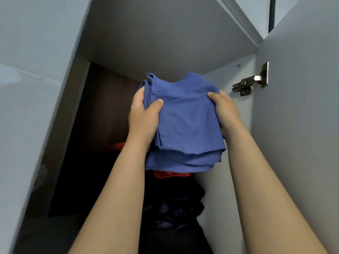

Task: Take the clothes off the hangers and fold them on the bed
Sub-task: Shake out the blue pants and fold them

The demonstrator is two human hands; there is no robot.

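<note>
A folded blue garment (pixel 185 121) is held up inside an open wardrobe, just under its top panel. My left hand (pixel 144 116) grips its left edge, thumb on top and fingers underneath. My right hand (pixel 226 110) grips its right edge the same way. Below the blue garment lies a stack of folded clothes: a red piece (pixel 172 174) on top and dark garments (pixel 176 204) under it. The blue garment hangs just above the red piece; I cannot tell whether they touch. No hangers and no bed are in view.
The grey wardrobe door (pixel 300 125) stands open on the right, with a metal hinge (pixel 251 82) at hand height. Another grey panel (pixel 33 107) closes the left side. The wardrobe's back wall (pixel 108 107) is dark brown.
</note>
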